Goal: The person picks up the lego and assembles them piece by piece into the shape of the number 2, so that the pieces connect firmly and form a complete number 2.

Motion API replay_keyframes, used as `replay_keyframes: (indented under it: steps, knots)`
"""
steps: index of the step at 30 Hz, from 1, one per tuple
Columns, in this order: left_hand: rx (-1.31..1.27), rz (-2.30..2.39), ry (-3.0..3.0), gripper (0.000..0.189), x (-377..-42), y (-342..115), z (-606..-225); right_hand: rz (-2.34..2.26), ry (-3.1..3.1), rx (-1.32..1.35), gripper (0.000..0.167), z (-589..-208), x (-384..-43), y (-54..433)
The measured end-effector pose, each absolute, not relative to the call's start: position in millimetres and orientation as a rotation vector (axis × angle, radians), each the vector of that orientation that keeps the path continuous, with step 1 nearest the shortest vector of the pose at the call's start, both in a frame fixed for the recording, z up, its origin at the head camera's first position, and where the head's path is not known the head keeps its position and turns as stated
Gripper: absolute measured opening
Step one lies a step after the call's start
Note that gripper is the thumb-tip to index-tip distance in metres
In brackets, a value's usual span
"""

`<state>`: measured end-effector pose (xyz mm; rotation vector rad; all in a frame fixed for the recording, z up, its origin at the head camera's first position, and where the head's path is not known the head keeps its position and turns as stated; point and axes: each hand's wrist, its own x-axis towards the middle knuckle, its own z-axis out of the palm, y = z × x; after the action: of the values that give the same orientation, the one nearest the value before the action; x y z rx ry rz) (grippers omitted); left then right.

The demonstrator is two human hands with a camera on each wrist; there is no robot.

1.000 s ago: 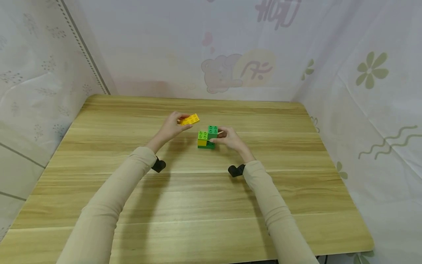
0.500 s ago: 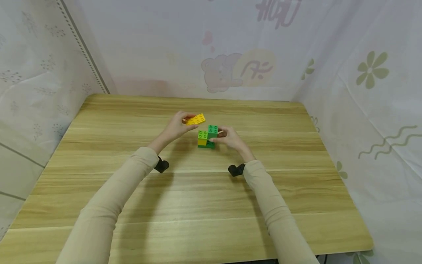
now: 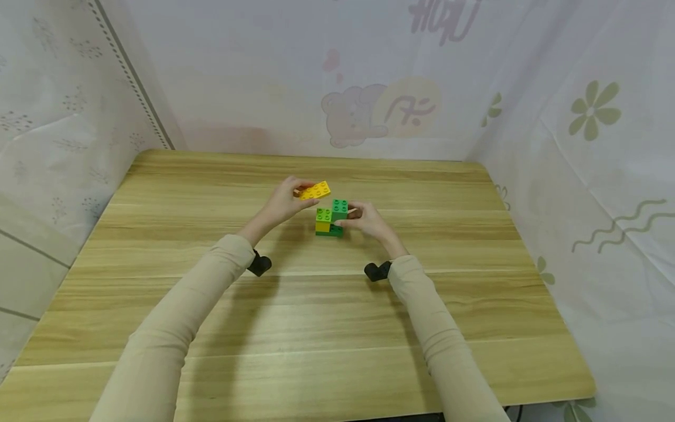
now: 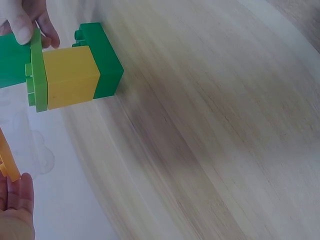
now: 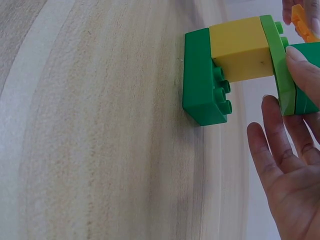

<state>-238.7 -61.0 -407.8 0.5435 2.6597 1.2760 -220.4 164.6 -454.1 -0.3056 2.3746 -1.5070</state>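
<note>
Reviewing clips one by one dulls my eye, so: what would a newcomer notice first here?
Probably the small stack of bricks on the wooden table: dark green base, yellow block, light green plate and, topmost, a green block. Next, the two hands around it: the right hand grips its upper part from the right, while the left hand holds a flat yellow brick apart from it, just above it in the head view.

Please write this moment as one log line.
left hand: holds flat yellow brick | right hand: grips block stack | brick and stack: apart
</note>
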Motion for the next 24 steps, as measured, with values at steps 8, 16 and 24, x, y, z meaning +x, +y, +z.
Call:
replay_keyframes:
  steps: [8,16,24]
  knots:
    - [0.555,1.276,2.654,0.046,-237,-55,-405,-1.5,2.368,-0.277,0.044,-454,-221,165]
    - [0.635,1.285,2.636,0.045,-235,-47,-404,-1.53,2.348,-0.298,0.043,-455,-221,165]
    - [0.687,1.267,2.623,0.045,-234,-44,-403,-1.521,2.347,-0.305,0.046,-456,-222,166]
